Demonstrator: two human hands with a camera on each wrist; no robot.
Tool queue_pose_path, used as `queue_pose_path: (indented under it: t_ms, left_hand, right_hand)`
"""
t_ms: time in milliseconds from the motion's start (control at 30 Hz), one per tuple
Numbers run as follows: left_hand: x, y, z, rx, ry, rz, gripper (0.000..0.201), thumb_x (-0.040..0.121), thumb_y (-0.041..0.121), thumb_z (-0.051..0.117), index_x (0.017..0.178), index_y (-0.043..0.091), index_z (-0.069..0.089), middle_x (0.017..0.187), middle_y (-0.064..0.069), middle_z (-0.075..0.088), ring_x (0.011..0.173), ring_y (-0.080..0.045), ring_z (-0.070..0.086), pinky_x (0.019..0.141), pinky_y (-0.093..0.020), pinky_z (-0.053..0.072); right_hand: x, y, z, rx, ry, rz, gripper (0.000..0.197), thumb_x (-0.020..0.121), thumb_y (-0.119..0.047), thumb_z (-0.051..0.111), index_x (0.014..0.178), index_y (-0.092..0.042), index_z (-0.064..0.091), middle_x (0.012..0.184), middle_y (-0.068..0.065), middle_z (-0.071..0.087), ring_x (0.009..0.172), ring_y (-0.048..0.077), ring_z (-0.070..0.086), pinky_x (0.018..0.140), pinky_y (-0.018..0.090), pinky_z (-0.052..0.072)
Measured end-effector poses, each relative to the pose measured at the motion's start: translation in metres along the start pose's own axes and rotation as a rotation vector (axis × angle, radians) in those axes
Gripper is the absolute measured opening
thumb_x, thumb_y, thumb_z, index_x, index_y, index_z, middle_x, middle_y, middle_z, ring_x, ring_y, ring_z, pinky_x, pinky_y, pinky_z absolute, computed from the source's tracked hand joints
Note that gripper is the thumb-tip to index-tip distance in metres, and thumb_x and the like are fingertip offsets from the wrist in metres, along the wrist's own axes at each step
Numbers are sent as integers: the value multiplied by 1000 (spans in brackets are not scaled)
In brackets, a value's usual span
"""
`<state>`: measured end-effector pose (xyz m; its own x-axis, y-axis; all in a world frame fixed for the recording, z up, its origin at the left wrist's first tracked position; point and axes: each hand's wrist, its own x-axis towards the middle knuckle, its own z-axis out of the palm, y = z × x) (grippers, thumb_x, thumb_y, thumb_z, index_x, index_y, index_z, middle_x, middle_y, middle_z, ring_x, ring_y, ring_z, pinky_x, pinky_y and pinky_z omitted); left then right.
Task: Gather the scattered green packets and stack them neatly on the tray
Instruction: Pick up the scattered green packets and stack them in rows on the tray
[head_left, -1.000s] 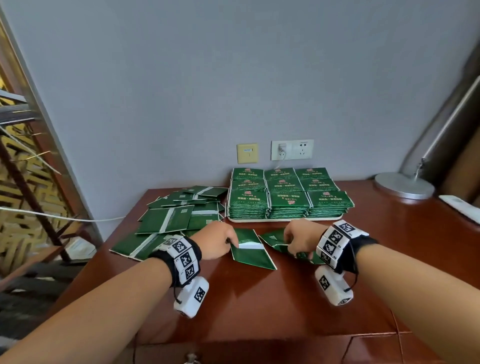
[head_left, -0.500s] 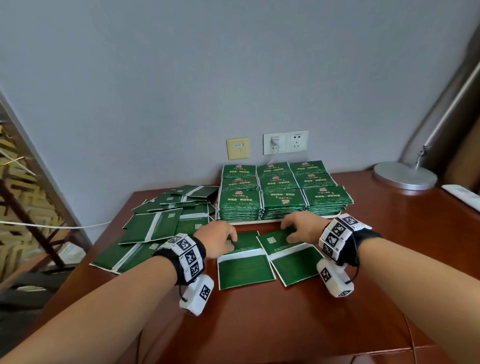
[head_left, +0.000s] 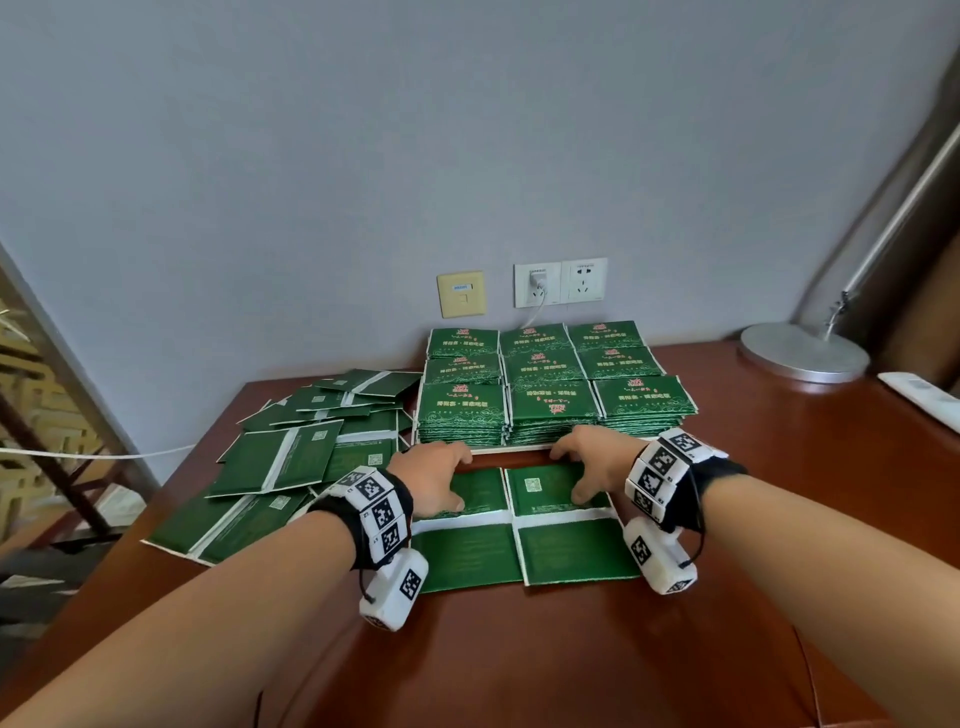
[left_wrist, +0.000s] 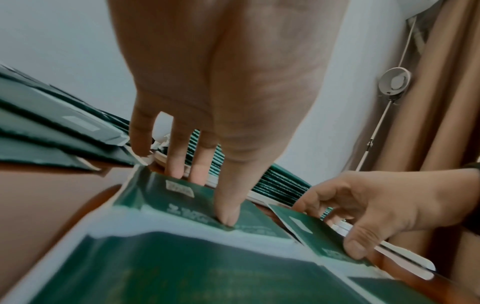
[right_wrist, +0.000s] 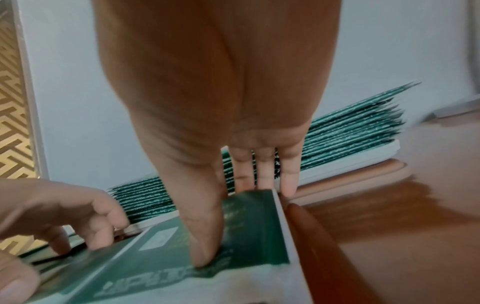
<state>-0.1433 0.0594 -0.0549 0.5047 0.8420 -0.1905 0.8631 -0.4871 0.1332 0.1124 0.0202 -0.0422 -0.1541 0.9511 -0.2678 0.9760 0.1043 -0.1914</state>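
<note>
I've got two packets flat on the table just in front of the tray (head_left: 524, 448), side by side, edges nearly touching, prob. so they can go up together. My left hand (head_left: 434, 480) pinches the left packet (head_left: 467, 525), thumb on its face, fingers curled over the far edge; right hand (head_left: 589, 462) grips the right packet (head_left: 569, 525) the same way. Both lie back-side up, long axis running toward the wall, white seam crosswise. Loose pile (head_left: 291, 457) w/ more packets sits left of the tray.
</note>
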Motion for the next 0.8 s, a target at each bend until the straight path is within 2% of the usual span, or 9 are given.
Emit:
queue_pose_path:
  t_ms: [67, 133, 200, 267, 333, 433, 533, 667, 800]
  left_hand:
    - [-1, 2, -1, -19, -5, -22, 77, 79, 35, 78, 145, 23, 40, 134, -2, 53, 119, -24, 53, 103, -45, 43]
    - [-3, 3, -3, -39, 13, -29, 80, 76, 33, 82, 144, 17, 44, 137, -3, 53, 122, -24, 53, 105, -44, 43]
    - [-6, 6, -3, -31, 62, -18, 70, 75, 30, 84, 136, 14, 54, 132, -2, 56, 118, -23, 55, 104, -41, 45]
    - [-9, 8, -4, -61, 120, -1, 53, 75, 25, 84, 122, 14, 62, 122, 1, 59, 107, -19, 57, 98, -35, 48]
    - [-12, 9, -8, -92, 160, 10, 37, 78, 19, 81, 109, 17, 61, 110, 3, 58, 97, -17, 56, 88, -31, 48]
    - [-18, 14, -18, -56, 189, 34, 25, 82, 13, 73, 93, 23, 53, 99, 4, 56, 89, -18, 55, 76, -30, 45]
    - [-25, 18, -24, -35, 204, 67, 18, 84, 10, 66, 93, 21, 54, 95, 6, 55, 87, -18, 54, 71, -30, 41]
    - [-33, 26, -20, -40, 169, 112, 18, 84, 11, 65, 90, 24, 53, 94, 7, 55, 87, -17, 55, 69, -29, 40]
    - [-41, 32, -15, -76, 89, 119, 20, 83, 21, 74, 97, 19, 60, 101, 3, 62, 90, -18, 60, 80, -33, 50]
  right_hand:
    - [-2, 1, -1, 16, 10, 31, 73, 71, -25, 83, 136, -13, 52, 129, 5, 56, 115, 24, 55, 95, 29, 45]
    - [-7, 3, -4, 37, 24, 53, 65, 71, -24, 83, 130, -12, 57, 126, 5, 60, 111, 23, 57, 95, 30, 48]
    - [-14, 2, -9, 61, 50, 54, 54, 73, -21, 82, 122, -12, 61, 118, 4, 63, 105, 22, 59, 91, 32, 50]
    - [-21, 3, -15, 80, 97, 49, 39, 73, -16, 80, 109, -15, 65, 106, 3, 64, 96, 20, 61, 82, 30, 52]
    - [-26, 3, -20, 96, 150, 52, 28, 74, -11, 77, 95, -20, 62, 95, -1, 63, 88, 18, 60, 74, 27, 50]
    - [-34, 3, -24, 102, 187, 64, 26, 75, -8, 75, 89, -22, 58, 90, -4, 60, 84, 17, 58, 70, 25, 46]
    - [-39, 1, -22, 100, 194, 59, 24, 75, -8, 73, 88, -22, 58, 90, -4, 60, 85, 17, 59, 70, 25, 48]
    - [-45, 0, -12, 103, 159, 53, 23, 74, -8, 72, 84, -23, 58, 85, -6, 59, 82, 17, 59, 64, 23, 45]
    - [-51, -2, -5, 93, 99, 30, 27, 69, -20, 82, 78, -27, 57, 81, -9, 58, 77, 14, 57, 61, 23, 44]
